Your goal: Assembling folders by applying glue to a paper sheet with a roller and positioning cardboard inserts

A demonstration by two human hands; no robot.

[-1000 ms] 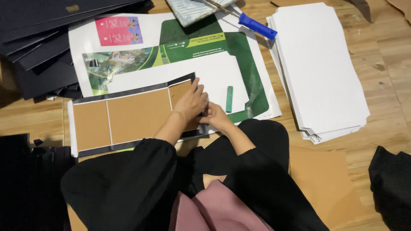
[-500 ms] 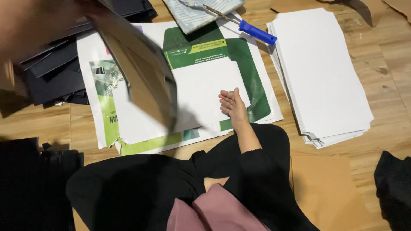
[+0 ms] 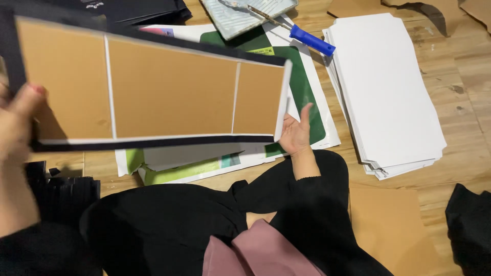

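Cardboard panel (image 3: 153, 87) (brown, black-edged) is gripped at its left end by the left hand (image 3: 18, 122); right hand (image 3: 295, 134) open beside its right end.

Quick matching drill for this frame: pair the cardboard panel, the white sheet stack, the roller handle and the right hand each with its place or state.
Things:
1. brown cardboard panel with black border
2. stack of white sheets
3. blue roller handle
4. right hand

Places or states:
A. lying at the far edge of the green and white poster
B. open, palm up, at the panel's right end
C. lifted off the floor, held by the left hand
D. piled on the wooden floor at the right

Pairs: 1-C, 2-D, 3-A, 4-B
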